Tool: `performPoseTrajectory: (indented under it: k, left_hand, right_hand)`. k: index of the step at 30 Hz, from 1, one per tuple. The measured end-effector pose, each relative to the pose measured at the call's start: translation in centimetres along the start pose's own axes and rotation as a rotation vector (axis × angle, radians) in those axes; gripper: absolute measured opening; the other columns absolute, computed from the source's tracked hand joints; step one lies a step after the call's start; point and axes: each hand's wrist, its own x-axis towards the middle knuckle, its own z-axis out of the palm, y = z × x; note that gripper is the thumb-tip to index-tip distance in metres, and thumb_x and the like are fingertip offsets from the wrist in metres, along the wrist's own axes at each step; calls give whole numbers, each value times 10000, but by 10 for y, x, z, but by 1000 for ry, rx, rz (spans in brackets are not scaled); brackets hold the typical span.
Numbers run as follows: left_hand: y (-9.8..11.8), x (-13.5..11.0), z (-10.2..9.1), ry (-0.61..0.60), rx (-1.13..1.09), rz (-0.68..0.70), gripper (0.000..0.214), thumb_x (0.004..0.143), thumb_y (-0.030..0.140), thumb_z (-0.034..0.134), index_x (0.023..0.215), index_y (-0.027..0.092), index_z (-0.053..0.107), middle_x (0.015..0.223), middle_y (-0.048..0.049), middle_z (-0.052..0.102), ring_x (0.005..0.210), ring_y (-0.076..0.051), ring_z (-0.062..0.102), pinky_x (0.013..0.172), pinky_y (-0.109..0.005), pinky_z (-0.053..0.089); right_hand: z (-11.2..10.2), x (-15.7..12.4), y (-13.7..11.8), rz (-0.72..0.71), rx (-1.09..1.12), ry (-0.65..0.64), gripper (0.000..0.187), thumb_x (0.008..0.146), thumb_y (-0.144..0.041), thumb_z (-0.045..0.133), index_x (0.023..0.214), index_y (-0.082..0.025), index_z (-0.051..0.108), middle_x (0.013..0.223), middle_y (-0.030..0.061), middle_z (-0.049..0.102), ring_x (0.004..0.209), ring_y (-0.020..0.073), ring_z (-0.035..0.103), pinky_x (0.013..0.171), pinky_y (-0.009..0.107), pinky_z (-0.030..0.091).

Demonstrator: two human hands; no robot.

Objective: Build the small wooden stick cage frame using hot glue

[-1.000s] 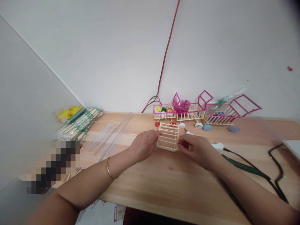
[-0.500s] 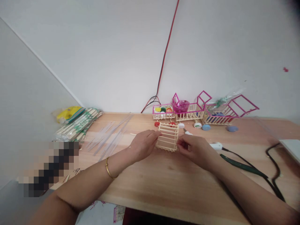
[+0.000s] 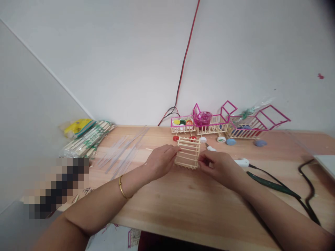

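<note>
A small slatted frame of pale wooden sticks (image 3: 187, 155) stands tilted above the middle of the wooden table. Closed on its left edge is my left hand (image 3: 163, 159), thumb and fingers pinching the sticks. My right hand (image 3: 215, 166) has its fingertips pinched together at the frame's lower right edge; any small piece between them is too small to make out. Behind the frame is a small stick cart (image 3: 183, 129) with a pink rim and red wheels. Partly covered by my right hand lies a white-handled corded tool (image 3: 242, 162).
Two more stick carts, a middle one (image 3: 211, 130) and a right one (image 3: 246, 132), line the wall. Packaged wooden sticks (image 3: 90, 139) and clear glue sticks (image 3: 123, 153) lie at left. Green pliers-like handle (image 3: 273, 185) and black cable (image 3: 311, 184) lie at right.
Almost nothing differs. The view has shifted very slightly, and both hands keep their places at the stick frame.
</note>
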Motion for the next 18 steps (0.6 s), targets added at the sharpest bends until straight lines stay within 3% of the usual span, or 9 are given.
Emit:
performPoseTrajectory:
  k: [11, 15, 18]
  left_hand:
    - [-5, -1, 3, 66, -60, 73, 224, 914, 178, 404, 1104, 155, 521, 931, -82, 651, 851, -169, 609, 754, -301, 496]
    - [-4, -3, -2, 105, -163, 30, 232, 878, 156, 446, 1095, 163, 530, 915, -69, 652, 822, -146, 612, 729, -274, 501]
    - [-3, -3, -6, 139, -303, -104, 251, 843, 163, 491, 1089, 172, 540, 888, -44, 652, 769, -121, 610, 683, -237, 494]
  right_hand:
    - [-3, 2, 1, -22, -3, 13, 115, 789, -219, 488, 702, -209, 563, 647, -2, 614, 587, 132, 528, 555, 249, 375]
    - [-30, -2, 10, 14, -45, 168, 146, 818, -275, 484, 709, -211, 556, 638, 4, 608, 579, 135, 525, 561, 255, 391]
    - [-59, -10, 25, 162, -151, 276, 147, 798, -295, 508, 679, -219, 546, 588, -1, 599, 531, 140, 521, 507, 258, 359]
